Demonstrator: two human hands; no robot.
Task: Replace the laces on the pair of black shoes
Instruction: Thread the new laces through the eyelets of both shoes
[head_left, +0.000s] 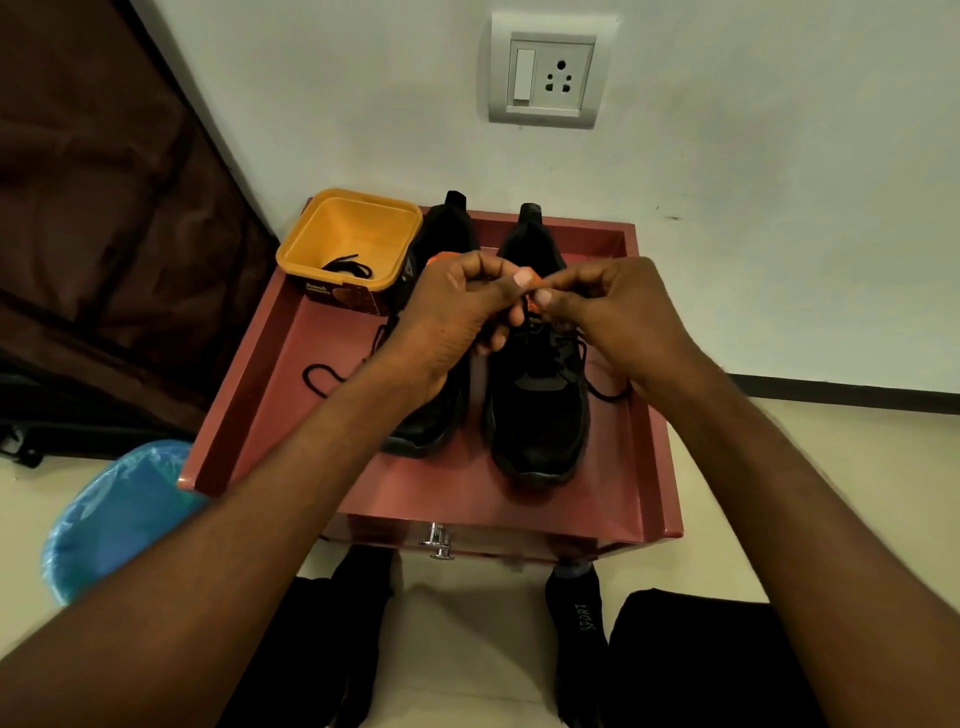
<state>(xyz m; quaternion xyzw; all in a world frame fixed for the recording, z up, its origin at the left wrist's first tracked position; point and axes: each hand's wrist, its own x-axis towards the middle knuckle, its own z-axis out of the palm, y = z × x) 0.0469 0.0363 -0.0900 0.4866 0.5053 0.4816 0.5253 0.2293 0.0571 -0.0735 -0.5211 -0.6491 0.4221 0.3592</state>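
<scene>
**Both hands met over the right-hand shoe**

The left hand (452, 306) and the right hand (608, 312) came together above the tongue of the right-hand shoe (535, 395), fingers curled, thumbs and forefingers pinched tight at the point where they met. Something orange (530, 304) showed between the fingertips; whether a lace end sat in that pinch as well could not be told, as the fingers covered it.

The two black shoes stood side by side on the red tray top (519, 499) of a small cabinet, long axes running away from the person, toes near, heels toward the wall (779, 182). The left-hand shoe (441, 415) lay partly under the left wrist. A black lace (322, 376) trailed from it in a loop across the tray to the left; another loop (608, 392) ran out on the right of the other shoe.

A yellow tub (358, 234) sat at the tray's far left corner, just beside the left-hand shoe, with a black lace (348, 267) coiled inside.
</scene>
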